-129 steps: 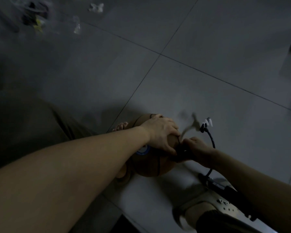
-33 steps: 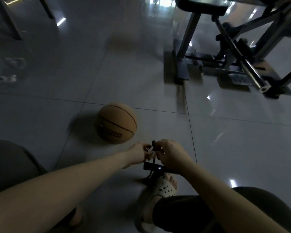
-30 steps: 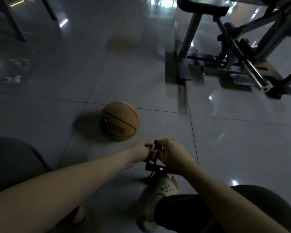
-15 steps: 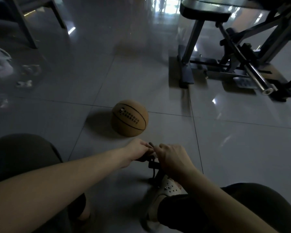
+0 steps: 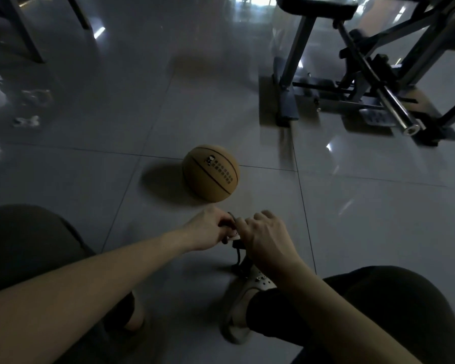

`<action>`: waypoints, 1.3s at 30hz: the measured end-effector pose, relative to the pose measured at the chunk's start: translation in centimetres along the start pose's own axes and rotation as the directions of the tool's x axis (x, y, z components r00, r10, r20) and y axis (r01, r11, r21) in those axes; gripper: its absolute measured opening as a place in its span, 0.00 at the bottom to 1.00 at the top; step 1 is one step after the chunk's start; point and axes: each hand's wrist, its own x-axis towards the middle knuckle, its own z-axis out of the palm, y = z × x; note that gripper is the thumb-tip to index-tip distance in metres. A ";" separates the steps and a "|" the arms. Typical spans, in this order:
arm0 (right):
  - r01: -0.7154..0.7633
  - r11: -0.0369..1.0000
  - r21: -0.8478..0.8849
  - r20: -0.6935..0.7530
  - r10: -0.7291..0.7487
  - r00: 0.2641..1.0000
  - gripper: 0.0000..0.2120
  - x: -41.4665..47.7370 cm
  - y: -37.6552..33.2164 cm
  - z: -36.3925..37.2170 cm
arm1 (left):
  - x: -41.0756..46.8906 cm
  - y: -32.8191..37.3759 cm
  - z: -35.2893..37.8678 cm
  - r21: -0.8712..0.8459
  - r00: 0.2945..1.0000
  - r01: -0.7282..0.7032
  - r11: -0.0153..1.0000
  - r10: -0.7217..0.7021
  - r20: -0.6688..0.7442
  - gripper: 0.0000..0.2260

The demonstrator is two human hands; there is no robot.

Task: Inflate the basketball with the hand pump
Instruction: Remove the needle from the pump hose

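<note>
The tan basketball [image 5: 210, 172] lies loose on the grey tiled floor, a short way beyond my hands, with dark seams and printed text facing up. My left hand [image 5: 208, 229] and my right hand [image 5: 267, 239] meet close together over the black hand pump [image 5: 238, 252]. Both pinch its hose end between their fingertips. The pump's dark body runs down under my right hand toward my right foot, mostly hidden. Neither hand touches the ball.
My right foot in a pale clog [image 5: 243, 306] rests on the floor below the pump. A black metal gym bench frame [image 5: 352, 82] with a steel bar stands at the back right. Scraps of litter [image 5: 26, 120] lie at the far left, beside a chair leg [image 5: 26, 35].
The ball, gripped against the pump needle 4.3 s ago, now lies free on the floor and has rolled slightly right. Both hands have stayed together on the pump hose.
</note>
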 end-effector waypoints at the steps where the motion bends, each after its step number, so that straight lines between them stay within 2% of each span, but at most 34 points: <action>1: -0.007 1.000 -0.001 0.002 0.007 1.000 0.13 -0.4 -0.2 0.0 | -0.2 -0.1 0.1 0.019 1.000 -0.026 0.999 0.026 -0.005 0.06; 4: -0.065 0.997 0.032 0.025 0.064 0.998 0.09 -1.5 -0.4 -0.2 | -0.6 -0.5 0.7 0.108 0.997 -0.074 0.991 0.077 -0.022 0.04; 9: -0.132 0.988 0.079 -0.011 0.133 0.991 0.09 -2.5 -0.6 0.3 | -0.4 -1.0 1.7 0.212 0.979 -0.170 0.962 0.189 -0.075 0.02; 11: -0.209 0.962 0.177 0.011 0.210 0.978 0.03 -2.5 -0.6 0.6 | -0.4 -0.9 1.7 0.215 0.974 -0.187 0.959 0.209 -0.089 0.03; 12: -0.299 0.910 0.288 0.052 0.297 0.954 0.02 -2.4 -0.6 0.5 | -0.4 -0.9 1.7 0.207 0.975 -0.177 0.962 0.200 -0.096 0.04; 13: -0.408 0.809 0.423 0.111 0.401 0.909 0.03 -2.3 -0.5 0.5 | -0.3 -1.0 1.7 0.186 0.978 -0.163 0.969 0.184 -0.098 0.05; 15: -0.562 0.479 0.675 0.282 0.536 0.796 0.03 -2.1 -0.1 0.5 | -0.1 -1.2 1.7 0.138 0.984 -0.143 0.980 0.156 -0.090 0.07; 17: -0.585 0.140 0.799 0.422 0.563 0.711 0.03 -2.2 0.5 0.3 | -0.1 -1.2 1.8 0.096 0.985 -0.131 0.987 0.140 -0.100 0.07; 18: -0.578 0.003 0.816 0.476 0.564 0.675 0.03 -2.2 0.9 0.2 | 0.0 -1.2 1.8 0.068 0.985 -0.126 0.990 0.133 -0.113 0.06; 19: -0.568 -0.103 0.817 0.518 0.564 0.643 0.02 -2.3 1.2 0.0 | 0.0 -1.2 1.9 0.038 0.984 -0.121 0.992 0.125 -0.126 0.06; 21: -0.544 -0.223 0.809 0.565 0.552 0.614 0.03 -2.2 1.8 -0.1 | 0.1 -1.0 2.1 -0.002 0.986 -0.100 0.995 0.098 -0.137 0.06; 22: -0.537 -0.241 0.808 0.572 0.541 0.617 0.03 -2.0 1.8 -0.2 | 0.1 -0.9 2.1 -0.012 0.987 -0.092 0.996 0.089 -0.137 0.06; 26: -0.539 -0.170 0.825 0.542 0.506 0.671 0.03 -1.0 1.7 -0.5 | 0.2 -0.6 2.1 -0.080 0.987 -0.087 0.993 0.075 -0.144 0.08; 27: -0.532 -0.180 0.828 0.545 0.485 0.684 0.04 -0.8 1.9 -0.6 | 0.2 -0.5 2.1 -0.093 0.987 -0.087 0.992 0.073 -0.144 0.08; 30: -0.526 -0.303 0.795 0.607 0.404 0.684 0.02 -0.2 2.8 -0.8 | 0.2 -0.2 1.8 -0.111 0.991 -0.075 0.991 0.062 -0.120 0.08; 35: -0.506 -0.514 0.693 0.712 0.372 0.596 0.03 0.1 4.1 -0.5 | 0.8 -0.6 1.9 -0.151 0.995 -0.053 0.987 0.039 -0.093 0.07; 39: -0.479 -0.553 0.682 0.715 0.365 0.596 0.09 0.1 4.5 0.1 | 1.0 -1.0 2.0 -0.196 0.997 -0.006 0.981 -0.008 -0.070 0.06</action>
